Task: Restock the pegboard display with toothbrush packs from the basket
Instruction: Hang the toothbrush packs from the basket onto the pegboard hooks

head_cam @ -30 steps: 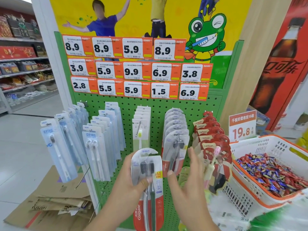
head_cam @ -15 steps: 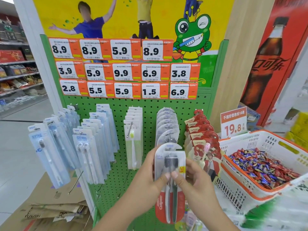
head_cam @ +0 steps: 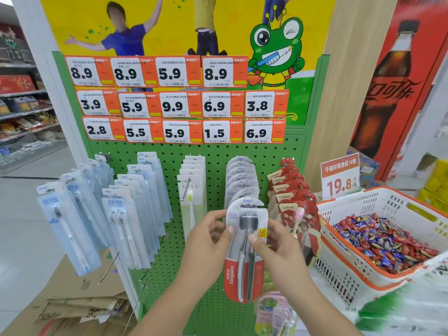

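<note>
Both hands hold one Colgate toothbrush pack [head_cam: 244, 248] upright in front of the green pegboard [head_cam: 215, 151], at the front of the row of grey-topped packs [head_cam: 240, 175]; the left hand [head_cam: 208, 241] has its grip curled round the pack's left edge, thumb laid across the front, and the right hand [head_cam: 276, 246] pinches the right edge the same way, fingers out of sight behind the card; whether the pack's hanging hole is on a hook I cannot tell, since its rounded top covers that spot; the pack's red foot hides part of the board below; lower down some pink packs [head_cam: 274, 311] show only blurred; to the right a white basket [head_cam: 358, 209] holds wrapped sweets [head_cam: 385, 241], its far side cut off by the frame; flattened cardboard [head_cam: 80, 309] lies on the floor at left
</note>
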